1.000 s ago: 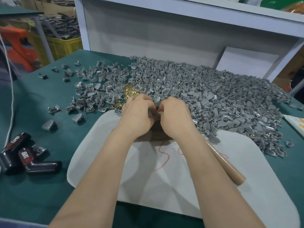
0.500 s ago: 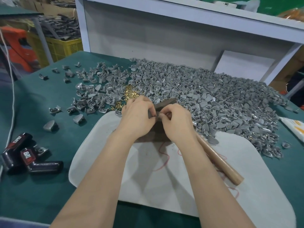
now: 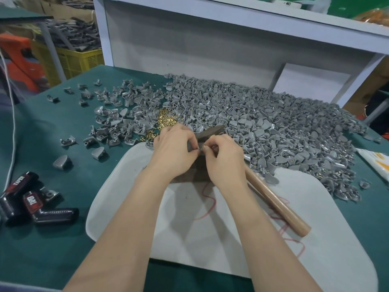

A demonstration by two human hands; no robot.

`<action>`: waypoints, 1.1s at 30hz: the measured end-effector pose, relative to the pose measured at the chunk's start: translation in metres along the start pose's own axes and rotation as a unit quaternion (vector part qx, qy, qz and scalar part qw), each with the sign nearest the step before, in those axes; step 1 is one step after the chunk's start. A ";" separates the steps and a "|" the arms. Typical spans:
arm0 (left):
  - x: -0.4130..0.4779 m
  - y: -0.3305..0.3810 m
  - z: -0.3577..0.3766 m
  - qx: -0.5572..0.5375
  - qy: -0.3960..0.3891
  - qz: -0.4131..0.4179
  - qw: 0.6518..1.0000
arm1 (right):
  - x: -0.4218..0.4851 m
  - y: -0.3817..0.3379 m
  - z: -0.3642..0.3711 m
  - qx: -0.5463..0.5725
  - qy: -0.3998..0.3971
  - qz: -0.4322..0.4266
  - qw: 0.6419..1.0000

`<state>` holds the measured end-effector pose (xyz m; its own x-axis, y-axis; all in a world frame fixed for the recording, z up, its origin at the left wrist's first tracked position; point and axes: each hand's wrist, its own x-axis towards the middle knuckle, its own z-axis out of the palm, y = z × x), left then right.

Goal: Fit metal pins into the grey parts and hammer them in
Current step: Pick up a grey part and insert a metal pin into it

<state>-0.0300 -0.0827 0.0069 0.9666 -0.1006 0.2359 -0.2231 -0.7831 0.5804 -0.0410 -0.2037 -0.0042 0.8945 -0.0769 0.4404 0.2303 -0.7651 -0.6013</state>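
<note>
My left hand (image 3: 174, 150) grips a small grey part (image 3: 192, 144) at the far edge of the white board (image 3: 189, 239). Touching it from the right, my right hand (image 3: 226, 160) pinches a tiny metal pin at the part with thumb and forefinger; the pin is almost hidden by the fingertips. A hammer lies on the board under my right wrist, with its dark head (image 3: 211, 131) just beyond my fingers and its wooden handle (image 3: 275, 205) pointing to the near right. Loose brass pins (image 3: 166, 123) lie just beyond my left hand.
A big heap of grey parts (image 3: 273, 127) covers the green table's back and right, with scattered ones (image 3: 113, 123) at the left. Black handle pieces (image 3: 31, 205) lie near the left edge beside a white cable (image 3: 12, 114). A yellow crate (image 3: 77, 57) stands beyond the table.
My hands have drawn slightly apart at the fingertips, uncovering the hammer head behind them. My right hand has turned so that thumb and forefinger pinch at the part.
</note>
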 end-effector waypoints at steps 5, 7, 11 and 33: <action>0.000 0.000 0.000 0.003 -0.005 -0.001 1.000 | -0.002 -0.001 0.001 -0.010 0.006 -0.010 1.000; 0.000 0.000 0.000 0.002 -0.008 0.002 1.000 | -0.001 -0.001 0.000 -0.014 -0.003 -0.005 1.000; 0.001 0.000 -0.001 0.003 -0.016 0.015 1.000 | 0.006 -0.002 -0.004 -0.034 -0.043 0.020 0.998; 0.000 0.002 -0.003 0.014 -0.030 0.039 0.999 | 0.024 -0.014 -0.012 -0.166 -0.137 0.020 0.976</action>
<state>-0.0304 -0.0820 0.0106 0.9522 -0.1983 0.2326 -0.2960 -0.7877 0.5403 -0.0279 -0.2025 0.0228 0.9797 0.0274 0.1987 0.0962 -0.9335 -0.3455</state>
